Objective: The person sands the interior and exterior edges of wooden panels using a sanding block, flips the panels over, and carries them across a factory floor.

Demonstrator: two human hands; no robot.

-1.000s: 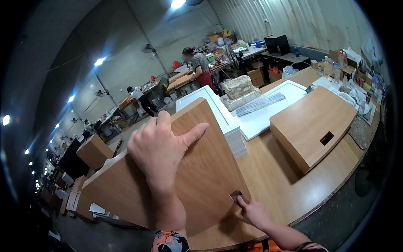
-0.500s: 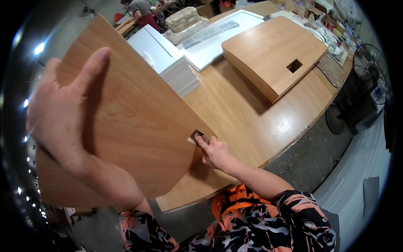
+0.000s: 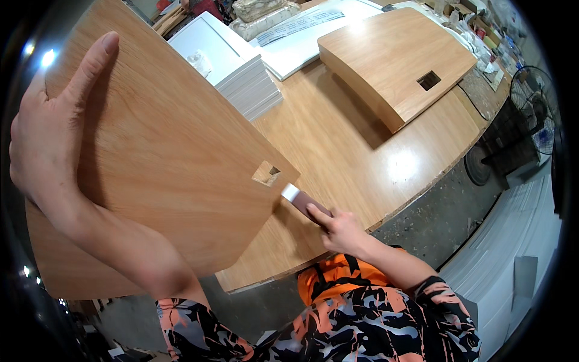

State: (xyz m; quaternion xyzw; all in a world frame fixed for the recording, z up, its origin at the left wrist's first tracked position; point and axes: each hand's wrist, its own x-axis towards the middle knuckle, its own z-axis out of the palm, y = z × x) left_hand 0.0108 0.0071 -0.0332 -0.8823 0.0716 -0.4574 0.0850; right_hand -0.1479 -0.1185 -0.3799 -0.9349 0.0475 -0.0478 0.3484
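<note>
A large wood-grain panel [image 3: 169,145] stands tilted on the table, with a small square cutout [image 3: 266,174] near its right corner. My left hand [image 3: 54,133] grips the panel's left edge, thumb on the face and the other fingers partly hidden round the edge. In my right hand [image 3: 345,232] is a brown sanding stick [image 3: 306,205] with a white end, my index finger stretched along it. Its white tip is just right of the panel's corner, apart from the cutout.
A curved wooden box [image 3: 392,60] with a square hole lies on the wood-topped table [image 3: 356,187]. Behind the panel is a stack of white panels [image 3: 247,90]. A black fan [image 3: 531,102] stands at right, beyond the table edge, near white sheets [image 3: 500,265].
My right hand has drawn the sanding stick out of the cutout, toward the right and nearer me. My left hand stays on the panel; the whole view has shifted slightly.
</note>
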